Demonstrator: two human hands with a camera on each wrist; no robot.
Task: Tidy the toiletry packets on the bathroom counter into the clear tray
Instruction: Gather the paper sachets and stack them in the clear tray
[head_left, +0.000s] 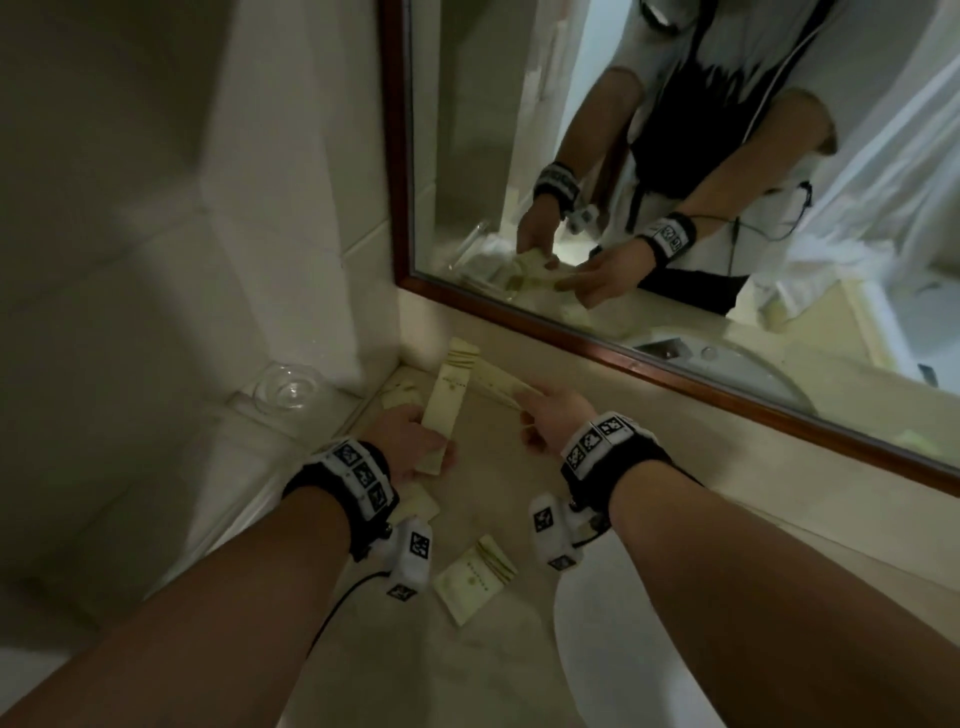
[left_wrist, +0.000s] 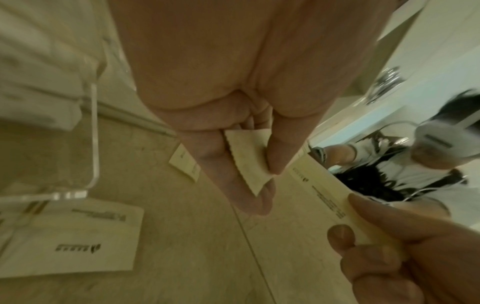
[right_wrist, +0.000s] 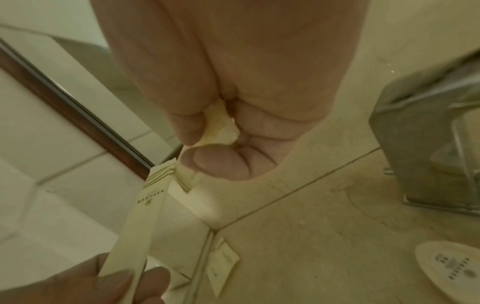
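Observation:
My left hand grips a long cream packet near its lower end; in the left wrist view its thumb and fingers pinch the packet's end. My right hand holds a second long packet, which points toward the corner, its end crumpled in the palm. The two packets cross above the counter. The clear tray sits at the far left by the wall, its rim left of my left hand. Loose packets lie on the counter under my wrists.
A wood-framed mirror runs along the back of the counter. A metal faucet and an oval soap packet are to the right. A small packet lies near the corner. The white basin edge is at the near right.

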